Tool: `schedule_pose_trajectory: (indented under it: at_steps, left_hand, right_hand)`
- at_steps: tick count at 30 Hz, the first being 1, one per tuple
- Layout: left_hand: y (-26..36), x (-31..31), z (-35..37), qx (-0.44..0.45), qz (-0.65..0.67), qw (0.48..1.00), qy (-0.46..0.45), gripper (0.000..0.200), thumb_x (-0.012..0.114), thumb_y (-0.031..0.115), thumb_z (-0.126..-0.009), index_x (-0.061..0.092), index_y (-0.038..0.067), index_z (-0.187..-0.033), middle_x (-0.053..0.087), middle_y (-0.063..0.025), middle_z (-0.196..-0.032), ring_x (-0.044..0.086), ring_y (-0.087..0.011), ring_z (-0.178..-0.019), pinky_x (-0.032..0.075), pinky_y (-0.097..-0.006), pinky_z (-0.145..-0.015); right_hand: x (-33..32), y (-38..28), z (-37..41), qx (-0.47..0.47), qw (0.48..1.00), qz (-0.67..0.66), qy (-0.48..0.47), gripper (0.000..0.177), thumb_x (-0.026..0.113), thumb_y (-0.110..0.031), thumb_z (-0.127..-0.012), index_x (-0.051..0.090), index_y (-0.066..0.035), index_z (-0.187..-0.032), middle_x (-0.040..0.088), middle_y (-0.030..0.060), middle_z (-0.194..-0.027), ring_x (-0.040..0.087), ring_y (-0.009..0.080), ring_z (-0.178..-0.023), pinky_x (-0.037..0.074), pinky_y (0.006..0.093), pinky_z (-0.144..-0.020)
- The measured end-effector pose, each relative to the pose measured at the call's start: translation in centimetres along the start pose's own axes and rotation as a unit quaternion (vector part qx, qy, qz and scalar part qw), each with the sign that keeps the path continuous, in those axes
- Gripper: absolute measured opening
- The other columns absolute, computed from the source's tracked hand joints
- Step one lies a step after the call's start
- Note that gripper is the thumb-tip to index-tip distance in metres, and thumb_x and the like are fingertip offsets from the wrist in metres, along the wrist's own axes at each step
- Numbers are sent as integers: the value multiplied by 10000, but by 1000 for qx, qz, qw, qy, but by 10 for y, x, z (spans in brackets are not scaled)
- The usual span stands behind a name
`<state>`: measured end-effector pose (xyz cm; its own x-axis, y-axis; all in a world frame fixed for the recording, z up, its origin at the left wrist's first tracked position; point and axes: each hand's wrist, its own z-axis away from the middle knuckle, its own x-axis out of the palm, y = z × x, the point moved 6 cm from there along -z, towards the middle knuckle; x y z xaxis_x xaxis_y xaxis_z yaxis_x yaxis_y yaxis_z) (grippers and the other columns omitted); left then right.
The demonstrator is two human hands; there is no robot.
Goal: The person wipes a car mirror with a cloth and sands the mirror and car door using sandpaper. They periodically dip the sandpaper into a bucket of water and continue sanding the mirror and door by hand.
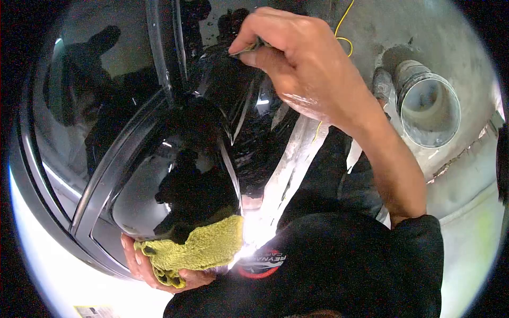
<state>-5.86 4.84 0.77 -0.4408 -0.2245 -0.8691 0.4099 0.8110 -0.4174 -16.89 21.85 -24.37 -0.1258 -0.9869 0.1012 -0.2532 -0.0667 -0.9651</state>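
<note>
My left hand [142, 264], at the lower left, is closed around a yellow microfiber cloth [204, 245]. The cloth lies against the lower end of a glossy black side mirror [175, 185] on a black car. Higher up, my right hand [302, 58] is held over the wet black car panel [217, 69], thumb and fingers pinched together. A thin dark greenish piece [246, 50] pokes out between the fingertips; most of it is hidden, and I cannot make out its kind. Water shines on the back of that hand.
A white bucket [453, 108] with cloudy liquid inside stands on the grey floor at the right, beside my shoe [383, 87]. A yellow cord [343, 21] runs along the floor at the top. Car window glass [106, 69] fills the upper left, and bright light glares below the mirror.
</note>
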Motion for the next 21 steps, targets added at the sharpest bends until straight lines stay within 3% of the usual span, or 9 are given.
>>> schedule_pose_trajectory:
  at_steps: [5, 7, 11, 18, 19, 21]
  left_hand:
    - [1, 4, 5, 22, 27, 998, 52, 682, 473, 516, -974, 565, -56, -1334, 596, -354, -1297, 601, -463, -1189, 440, -545, -1032]
    - [5, 6, 6, 9, 21, 998, 60, 678, 461, 522, -971, 567, -48, -1321, 602, -351, -1270, 605, -464, -1172, 449, -551, -1019]
    - [5, 5, 3, 2, 15, 999, 47, 671, 449, 530, -972, 563, -34, -1318, 602, -338, -1256, 609, -457, -1158, 460, -546, -1004]
    - [3, 3, -1, -23, 13, 999, 28, 658, 429, 543, -975, 557, -9, -1311, 601, -316, -1231, 615, -443, -1134, 478, -537, -978]
    - [4, 3, 0, -24, 12, 999, 30, 657, 426, 545, -976, 556, -5, -1310, 601, -313, -1227, 616, -442, -1130, 480, -536, -974]
    - [9, 6, 2, -19, 14, 999, 35, 653, 421, 549, -977, 554, 2, -1308, 601, -307, -1220, 618, -438, -1124, 485, -533, -967]
  right_hand:
    - [5, -6, -3, -26, 999, 38, -25, 63, 657, -12, -810, 646, -17, -871, 658, 160, -864, 675, 364, -866, 542, 455, -777]
    - [10, -15, -20, -71, 995, 43, -57, 63, 659, -9, -804, 643, -26, -862, 651, 154, -859, 671, 362, -871, 540, 453, -774]
    - [0, 1, -6, -29, 998, 16, -59, 107, 659, -11, -773, 630, -28, -875, 637, 143, -847, 651, 370, -860, 526, 453, -764]
    - [6, -12, -28, -77, 991, 14, -112, 151, 646, -8, -758, 611, -29, -903, 620, 156, -853, 642, 379, -876, 520, 465, -783]
    - [0, -8, -20, -52, 992, 25, -112, 290, 614, 144, -709, 625, 11, -967, 587, 155, -852, 613, 365, -806, 490, 387, -701]
    - [-3, -9, -17, -43, 990, 30, -129, 289, 604, 131, -699, 625, 15, -963, 592, 158, -858, 611, 377, -830, 494, 401, -730]
